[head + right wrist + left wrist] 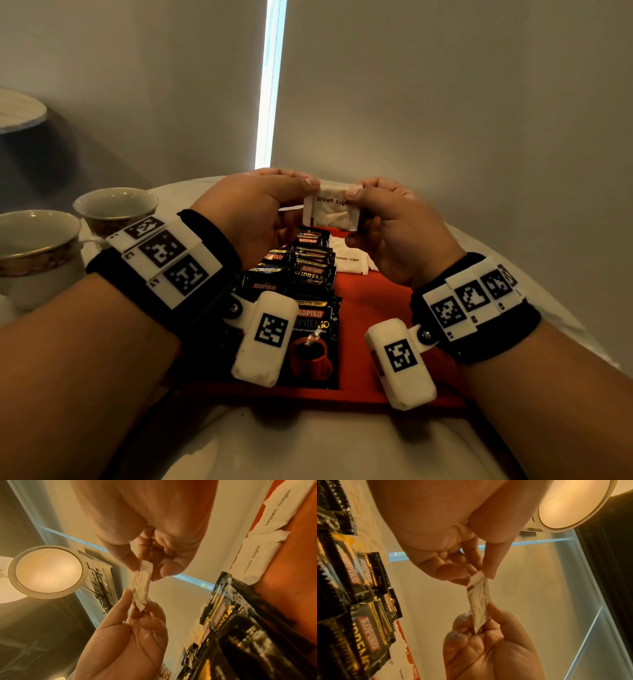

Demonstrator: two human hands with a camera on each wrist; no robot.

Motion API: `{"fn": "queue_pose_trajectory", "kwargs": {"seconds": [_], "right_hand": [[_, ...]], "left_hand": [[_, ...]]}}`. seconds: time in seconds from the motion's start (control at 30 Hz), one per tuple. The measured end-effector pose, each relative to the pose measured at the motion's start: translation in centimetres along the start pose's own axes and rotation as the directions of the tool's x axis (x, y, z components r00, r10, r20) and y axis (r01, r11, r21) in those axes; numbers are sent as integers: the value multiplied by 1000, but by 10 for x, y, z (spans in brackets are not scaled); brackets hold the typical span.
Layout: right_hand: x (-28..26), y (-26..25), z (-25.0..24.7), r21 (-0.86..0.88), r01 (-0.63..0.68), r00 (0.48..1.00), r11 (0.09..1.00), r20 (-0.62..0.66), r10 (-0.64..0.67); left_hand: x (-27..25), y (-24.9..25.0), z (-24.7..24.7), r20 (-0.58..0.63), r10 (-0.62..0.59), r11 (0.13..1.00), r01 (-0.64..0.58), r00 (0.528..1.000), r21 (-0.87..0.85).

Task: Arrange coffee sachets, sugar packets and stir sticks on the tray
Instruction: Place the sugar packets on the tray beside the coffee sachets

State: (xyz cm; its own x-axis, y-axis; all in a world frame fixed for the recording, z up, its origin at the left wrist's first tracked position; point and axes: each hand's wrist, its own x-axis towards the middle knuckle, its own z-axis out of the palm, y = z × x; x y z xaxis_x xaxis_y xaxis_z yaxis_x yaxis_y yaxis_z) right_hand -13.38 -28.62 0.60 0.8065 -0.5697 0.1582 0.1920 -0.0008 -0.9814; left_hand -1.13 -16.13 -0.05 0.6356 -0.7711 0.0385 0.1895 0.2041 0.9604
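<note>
Forearms fill the lower frame in the head view, both wrists strapped with black bands carrying white marker blocks. Left hand (260, 209) and right hand (394, 233) meet at centre frame, each pinching one end of a white brown sugar packet (331, 212) between thumb and fingers. Left grip has the packet's left edge, right grip has the right edge; remaining fingers curl under. Packet hangs in the air between the two grips, above the far end of the red tray (373, 301), not touching it. Left wrist view shows the same packet (479, 601) edge-on, stretched between both thumbs.

On the tray: black Kopiko coffee sachets (313, 274) overlapped in rows down the left half, more brown sugar packets (349, 262) lying flat just right of them, under the right hand. Tray sits on a white bench (308, 445). Two gold-rimmed cups (116, 205) stand at mid left, off the tray.
</note>
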Motion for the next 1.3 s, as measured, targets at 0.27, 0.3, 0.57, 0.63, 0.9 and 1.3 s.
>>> {"fn": "queue_pose_trajectory", "kwargs": {"seconds": [0.27, 0.3, 0.57, 0.63, 0.9, 1.3], "right_hand": [[3, 0, -3, -15, -18, 1000, 1000, 13, 18], [3, 0, -3, -8, -22, 1000, 1000, 16, 22], [15, -16, -37, -33, 29, 978, 999, -203, -35], [20, -15, -60, -116, 9, 941, 993, -334, -47], [45, 44, -112, -156, -447, 849, 881, -385, 363], [44, 51, -119, -247, -512, 835, 822, -368, 410]], "left_hand": [[-1, 1, 1, 6, -32, 999, 32, 999, -11], [-1, 1, 1, 7, -37, 999, 37, 999, -9], [6, 0, -7, -120, -85, 995, 79, 989, -54], [7, 2, -9, -113, -97, 993, 89, 989, -78], [8, 0, -9, -99, -113, 991, 105, 989, -82], [11, -2, -10, -88, -125, 990, 118, 988, -82]]}}
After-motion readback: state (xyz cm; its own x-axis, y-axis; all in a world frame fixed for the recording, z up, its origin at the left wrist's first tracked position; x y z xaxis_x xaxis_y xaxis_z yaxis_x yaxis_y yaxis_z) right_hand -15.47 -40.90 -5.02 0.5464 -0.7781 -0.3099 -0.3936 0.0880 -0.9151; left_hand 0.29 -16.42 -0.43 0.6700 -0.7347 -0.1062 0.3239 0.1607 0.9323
